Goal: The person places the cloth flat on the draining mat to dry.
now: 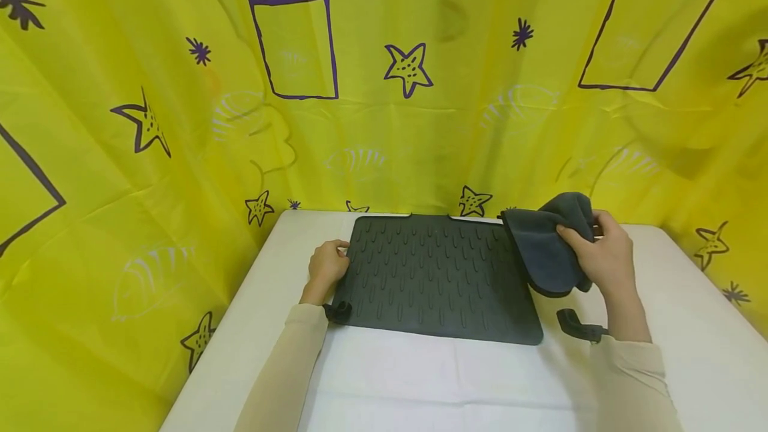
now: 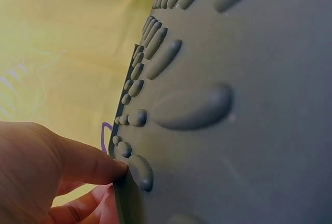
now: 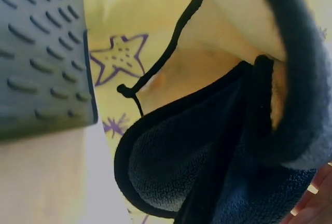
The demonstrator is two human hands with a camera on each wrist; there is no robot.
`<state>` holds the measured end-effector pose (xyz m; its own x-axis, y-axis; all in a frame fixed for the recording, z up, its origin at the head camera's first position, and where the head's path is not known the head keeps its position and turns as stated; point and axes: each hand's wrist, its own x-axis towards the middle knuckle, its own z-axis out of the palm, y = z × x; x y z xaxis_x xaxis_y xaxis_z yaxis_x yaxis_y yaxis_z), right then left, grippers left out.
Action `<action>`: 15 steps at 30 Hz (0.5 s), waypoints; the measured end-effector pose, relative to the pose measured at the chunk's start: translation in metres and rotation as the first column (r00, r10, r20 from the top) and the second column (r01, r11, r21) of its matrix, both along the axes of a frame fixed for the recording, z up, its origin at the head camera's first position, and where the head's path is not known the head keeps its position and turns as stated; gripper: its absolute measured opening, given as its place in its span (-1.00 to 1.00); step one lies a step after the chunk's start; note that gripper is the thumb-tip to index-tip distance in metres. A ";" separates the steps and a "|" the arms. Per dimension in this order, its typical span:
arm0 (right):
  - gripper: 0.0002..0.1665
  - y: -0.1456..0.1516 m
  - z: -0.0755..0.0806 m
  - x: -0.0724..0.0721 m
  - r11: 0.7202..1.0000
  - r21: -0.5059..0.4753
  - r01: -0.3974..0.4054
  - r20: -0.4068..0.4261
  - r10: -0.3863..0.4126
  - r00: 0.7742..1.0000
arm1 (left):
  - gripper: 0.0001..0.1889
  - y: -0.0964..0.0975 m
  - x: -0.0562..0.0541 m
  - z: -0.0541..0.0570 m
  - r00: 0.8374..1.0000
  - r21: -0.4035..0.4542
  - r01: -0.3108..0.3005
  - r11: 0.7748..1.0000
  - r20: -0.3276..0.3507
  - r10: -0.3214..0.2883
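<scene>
A dark grey rubbery mat (image 1: 432,279) with rows of raised oblong ridges is in the middle of the head view. My left hand (image 1: 328,263) pinches its left edge. In the left wrist view the thumb (image 2: 98,163) presses on the ridged face, while the other fingers curl behind the rim. My right hand (image 1: 606,259) grips a dark blue-grey cloth (image 1: 534,245), bunched and folded, over the mat's right side. Close up, the cloth (image 3: 166,172) looks fuzzy and has black edging. It hides most of the right hand in the right wrist view.
A white-covered table (image 1: 408,385) lies beneath the mat. Behind and to the left hangs a yellow curtain (image 1: 360,132) printed with purple stars and frames. Black wrist mounts (image 1: 579,327) sit near both cuffs.
</scene>
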<state>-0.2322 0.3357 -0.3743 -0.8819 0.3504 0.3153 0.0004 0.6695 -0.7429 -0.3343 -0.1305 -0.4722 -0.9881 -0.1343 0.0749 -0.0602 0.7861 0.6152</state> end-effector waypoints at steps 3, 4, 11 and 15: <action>-0.32 -0.010 0.000 -0.002 0.999 -0.004 -0.037 -0.005 0.037 0.999 | -0.57 0.000 0.000 0.000 1.000 0.002 0.000 1.000 0.002 0.000; -0.32 -0.013 -0.001 -0.003 0.999 -0.004 -0.051 -0.012 0.050 0.999 | -0.57 0.000 0.000 0.000 1.000 0.003 0.001 1.000 0.001 -0.001; -0.30 -0.042 -0.004 -0.011 0.992 0.002 -0.124 -0.050 0.124 0.991 | -0.57 -0.001 0.001 0.001 1.000 0.003 -0.001 1.000 0.002 0.001; -0.33 -0.057 -0.006 -0.012 0.986 0.004 -0.167 -0.057 0.167 0.984 | -0.58 0.000 0.001 0.001 1.000 0.004 0.000 1.000 0.003 0.000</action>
